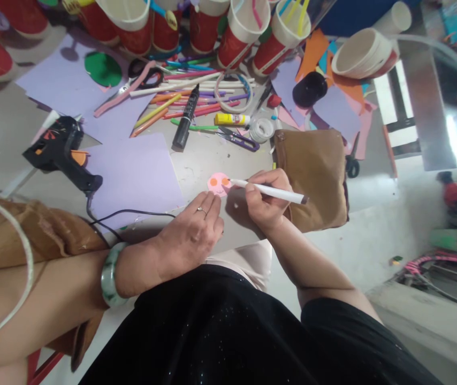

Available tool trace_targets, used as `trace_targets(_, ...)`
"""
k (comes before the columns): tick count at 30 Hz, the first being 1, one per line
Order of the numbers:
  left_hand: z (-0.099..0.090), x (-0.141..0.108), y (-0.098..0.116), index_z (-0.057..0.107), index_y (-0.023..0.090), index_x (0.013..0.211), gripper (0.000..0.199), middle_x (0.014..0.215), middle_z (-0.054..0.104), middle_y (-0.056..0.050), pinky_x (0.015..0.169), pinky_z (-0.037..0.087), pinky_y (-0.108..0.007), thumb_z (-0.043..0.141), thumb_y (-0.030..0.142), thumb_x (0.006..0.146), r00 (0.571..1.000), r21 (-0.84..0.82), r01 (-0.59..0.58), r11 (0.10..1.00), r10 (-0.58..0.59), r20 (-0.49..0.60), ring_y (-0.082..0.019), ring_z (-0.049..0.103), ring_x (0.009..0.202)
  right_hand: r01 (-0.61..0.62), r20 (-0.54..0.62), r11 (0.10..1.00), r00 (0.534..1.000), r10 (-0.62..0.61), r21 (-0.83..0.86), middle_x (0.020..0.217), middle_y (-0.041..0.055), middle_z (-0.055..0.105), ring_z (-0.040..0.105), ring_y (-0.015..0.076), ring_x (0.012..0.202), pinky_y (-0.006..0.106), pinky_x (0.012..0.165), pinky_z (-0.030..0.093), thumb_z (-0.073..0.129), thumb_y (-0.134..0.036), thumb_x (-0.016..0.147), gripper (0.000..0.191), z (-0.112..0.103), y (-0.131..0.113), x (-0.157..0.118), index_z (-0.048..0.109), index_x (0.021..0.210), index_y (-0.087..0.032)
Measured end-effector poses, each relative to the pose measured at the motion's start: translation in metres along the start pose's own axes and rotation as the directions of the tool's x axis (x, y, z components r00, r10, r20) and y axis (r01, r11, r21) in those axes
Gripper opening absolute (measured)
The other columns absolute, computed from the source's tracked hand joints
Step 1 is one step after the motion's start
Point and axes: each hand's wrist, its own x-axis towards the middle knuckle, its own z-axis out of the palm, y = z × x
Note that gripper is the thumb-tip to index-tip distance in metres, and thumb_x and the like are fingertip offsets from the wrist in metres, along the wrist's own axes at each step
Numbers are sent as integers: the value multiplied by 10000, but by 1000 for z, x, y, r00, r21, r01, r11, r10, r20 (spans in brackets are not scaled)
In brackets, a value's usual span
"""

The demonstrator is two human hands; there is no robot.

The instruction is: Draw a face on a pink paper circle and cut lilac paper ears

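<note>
"On the table (196, 158), near side, seen from the head: what in the right hand (267, 200)?"

"Only a white pen (279, 192), pinched between thumb and fingers and slanting down to the left. Tip at the right one of two orange dots (214, 182) on a pink disc (218, 187). Contact at the tip: too small to tell."

"And the disc?"

"Flat on the table, between both hands, with a thin curved line below the dots, toward the near side."

"Left hand (194, 224)?"

"Palm down, unclenched, fingers side by side, fingertips at the disc's near edge. Ring (201, 210) on one finger, green-and-white bangle (110, 275) around the wrist."

"Just right of the pen hand?"

"Brown pouch (311, 179), lying on the table."

"To the left?"

"Purple sheet (136, 176), flat, and a black glue gun (58, 152), handle reaching the sheet's left edge."

"Farther off?"

"Black marker (187, 117), glue stick (230, 119), snips (248, 143) and tape roll (262, 130), loosely grouped. Beyond those, coloured sticks (180, 83) in a heap. At the far side, red cups (234, 51) in a row."
</note>
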Motion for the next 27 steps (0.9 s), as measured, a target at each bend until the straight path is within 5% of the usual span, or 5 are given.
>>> trace_targets(8,0,-1,1,718,12,959,253,1295,698,-331,1184,464,-489,619,244,955,1000,38,3,999,-4,21,-385,691,1252,-7,207,995,978,28,-101,677,13,716,652,150,535,274,493,502,616,-355,910,158,-3,-9,3,629,822,-223)
trace_targets(27,0,-1,1,721,26,975,216,1241,730,-290,1171,460,-500,564,174,977,999,-27,45,999,-45,27,-349,681,1249,18,330,993,944,21,-113,683,12,756,671,136,524,246,503,508,640,-341,926,159,-3,-16,7,655,826,-219)
